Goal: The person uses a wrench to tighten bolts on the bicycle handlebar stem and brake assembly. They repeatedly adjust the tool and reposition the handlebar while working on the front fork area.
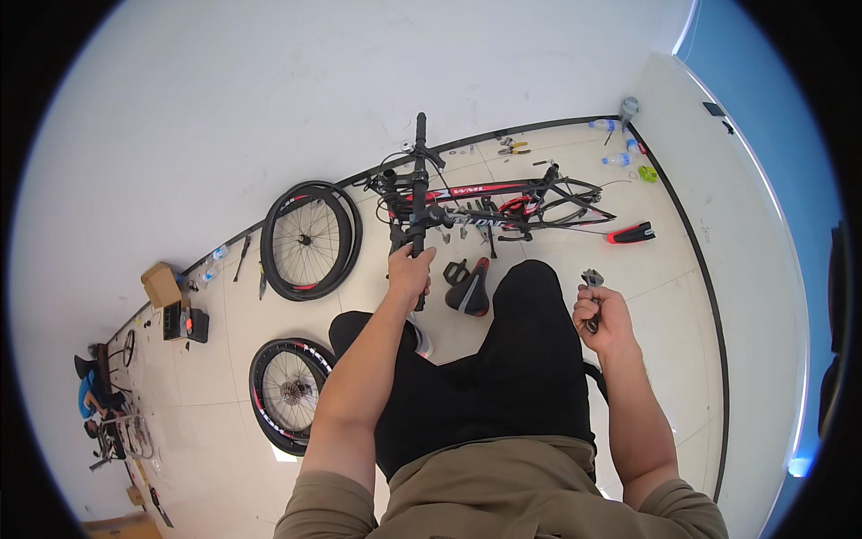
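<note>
My left hand (411, 272) is closed around the lower end of a black bicycle handlebar (419, 193). The bar belongs to a black and red bicycle frame (485, 190) without wheels, standing in front of me. In my right hand (606, 314), held up beside my right knee, is a wrench (591, 278) with a grey metal head; part of its dark handle is hidden by the fingers. Between my knees and the frame lie a black saddle (469, 289) and a black pedal (456, 270). A red and black mudguard (631, 234) rests on the floor ahead of the wrench.
Wheels with tyres (305, 241) lie left of the frame, and another wheel (289, 393) is nearer my left leg. Pliers (514, 148) and bottles (616, 159) sit along the far wall. A toolbox (184, 322) and a cardboard box (162, 285) stand left; beyond, a person (87, 395) is beside another bicycle.
</note>
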Demonstrator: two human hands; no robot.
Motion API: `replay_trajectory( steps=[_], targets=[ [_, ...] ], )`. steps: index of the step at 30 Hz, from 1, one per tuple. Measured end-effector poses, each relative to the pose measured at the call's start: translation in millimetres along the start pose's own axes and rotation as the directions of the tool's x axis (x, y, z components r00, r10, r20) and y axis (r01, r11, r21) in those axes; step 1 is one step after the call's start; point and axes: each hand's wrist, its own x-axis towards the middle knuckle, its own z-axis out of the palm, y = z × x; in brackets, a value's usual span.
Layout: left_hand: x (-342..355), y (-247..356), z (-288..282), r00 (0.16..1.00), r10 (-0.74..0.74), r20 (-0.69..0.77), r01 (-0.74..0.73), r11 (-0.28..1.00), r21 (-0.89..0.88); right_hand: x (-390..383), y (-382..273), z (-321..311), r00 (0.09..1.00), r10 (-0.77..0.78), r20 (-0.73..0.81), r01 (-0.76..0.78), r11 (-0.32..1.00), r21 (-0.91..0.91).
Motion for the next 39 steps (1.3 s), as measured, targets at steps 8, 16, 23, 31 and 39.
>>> replay_trajectory(
  steps=[8, 16, 23, 31, 39],
  targets=[
    [-1.8, -4.7, 3.0, 0.994, 0.062, -0.089, -0.056, 0.996, 0.069, 1.2, 2.3, 3.6, 0.999, 0.026, -0.035, -0.026, 1.000, -0.005],
    [17.9, -22.5, 1.5, 0.997, 0.072, 0.007, -0.072, 0.997, 0.020, 11.2, -1.4, -2.4, 0.999, -0.007, 0.036, 0.006, 0.999, 0.035],
    [17.5, -18.6, -0.3, 0.997, 0.045, 0.063, -0.046, 0.999, 0.011, 8.4, -4.3, -2.5, 0.996, -0.084, -0.024, 0.085, 0.995, 0.057],
    [8.0, -11.6, 0.0, 0.999, 0.040, 0.029, -0.041, 0.999, 0.032, 10.2, -4.6, -7.9, 0.998, -0.060, -0.009, 0.060, 0.995, 0.082],
    [10.5, -9.9, 2.4, 0.998, 0.048, 0.049, -0.050, 0.998, 0.046, 8.1, -4.1, -12.3, 1.000, -0.026, -0.009, 0.027, 0.994, 0.107]
  ],
)
